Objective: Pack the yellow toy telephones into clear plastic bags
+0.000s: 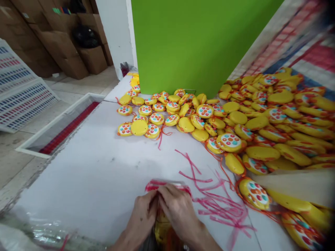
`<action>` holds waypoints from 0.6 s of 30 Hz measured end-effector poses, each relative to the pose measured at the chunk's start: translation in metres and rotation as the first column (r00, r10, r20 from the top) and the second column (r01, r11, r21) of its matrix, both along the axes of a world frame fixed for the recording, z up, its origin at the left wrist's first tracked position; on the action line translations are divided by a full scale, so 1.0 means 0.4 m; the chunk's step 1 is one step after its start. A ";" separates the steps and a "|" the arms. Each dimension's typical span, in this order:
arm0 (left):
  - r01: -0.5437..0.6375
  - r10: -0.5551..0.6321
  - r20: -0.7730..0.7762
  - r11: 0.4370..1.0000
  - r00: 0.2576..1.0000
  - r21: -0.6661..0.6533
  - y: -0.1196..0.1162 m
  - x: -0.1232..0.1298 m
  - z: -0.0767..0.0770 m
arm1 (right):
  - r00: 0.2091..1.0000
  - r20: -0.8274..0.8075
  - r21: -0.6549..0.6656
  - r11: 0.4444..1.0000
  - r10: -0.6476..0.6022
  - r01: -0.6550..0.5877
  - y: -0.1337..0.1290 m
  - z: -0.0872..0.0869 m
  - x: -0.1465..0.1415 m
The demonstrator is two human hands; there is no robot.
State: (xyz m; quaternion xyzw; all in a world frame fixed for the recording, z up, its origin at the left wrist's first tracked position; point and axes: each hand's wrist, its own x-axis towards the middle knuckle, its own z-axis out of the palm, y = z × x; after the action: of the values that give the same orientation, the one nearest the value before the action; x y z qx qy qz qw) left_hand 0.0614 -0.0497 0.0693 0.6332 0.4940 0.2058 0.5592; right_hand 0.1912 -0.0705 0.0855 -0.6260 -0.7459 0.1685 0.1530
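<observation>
While pinched together at the near edge of the white worktop (99, 174), left hand (142, 218) and right hand (178, 212) both closed on a clear bag with a red strip (162, 183), mouth held shut over a yellow toy (162, 228) inside. Loose red strips (209, 202) just beside, within reach. Heaped yellow toy phones (235, 122) farther back, against a green board (196, 42).

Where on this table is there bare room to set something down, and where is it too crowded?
Bare white table lies left of the hands, left hand and right hand, and ahead of them up to the small toy cluster. The right side is crowded: yellow toy heap and loose pink strings.
</observation>
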 end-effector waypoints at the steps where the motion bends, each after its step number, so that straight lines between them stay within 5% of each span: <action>1: 0.008 -0.007 -0.020 1.000 1.000 0.014 0.000 0.001 0.002 | 1.000 0.016 0.029 1.000 0.008 -0.008 0.009 -0.006 -0.011; 4: 0.030 -0.027 -0.078 0.998 0.997 0.046 0.000 -0.002 0.003 | 0.996 -0.060 0.088 0.993 -0.068 0.073 0.018 -0.019 0.012; 7: 0.014 -0.013 -0.077 1.000 0.997 0.025 0.000 -0.016 -0.009 | 0.947 -0.152 0.043 0.956 -0.282 0.291 -0.007 -0.032 0.122; 12: -0.054 0.059 0.062 0.994 0.996 -0.092 0.003 -0.043 -0.038 | 0.741 0.173 0.115 0.760 -0.649 0.639 -0.124 -0.066 0.417; 15: -0.066 0.078 0.098 0.990 0.992 -0.127 0.008 -0.048 -0.043 | 0.650 0.394 -0.057 0.688 -0.650 0.723 -0.197 -0.065 0.526; 18: -0.078 0.104 0.133 0.979 0.986 -0.187 0.011 -0.045 -0.035 | 0.708 0.366 -0.133 0.719 -0.603 0.682 -0.224 -0.046 0.527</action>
State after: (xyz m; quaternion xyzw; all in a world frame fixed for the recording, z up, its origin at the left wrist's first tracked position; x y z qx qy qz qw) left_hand 0.0435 -0.0453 0.0555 0.5399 0.4983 0.2299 0.6382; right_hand 0.4019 -0.1602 0.0671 -0.8799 -0.4637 0.1038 0.0054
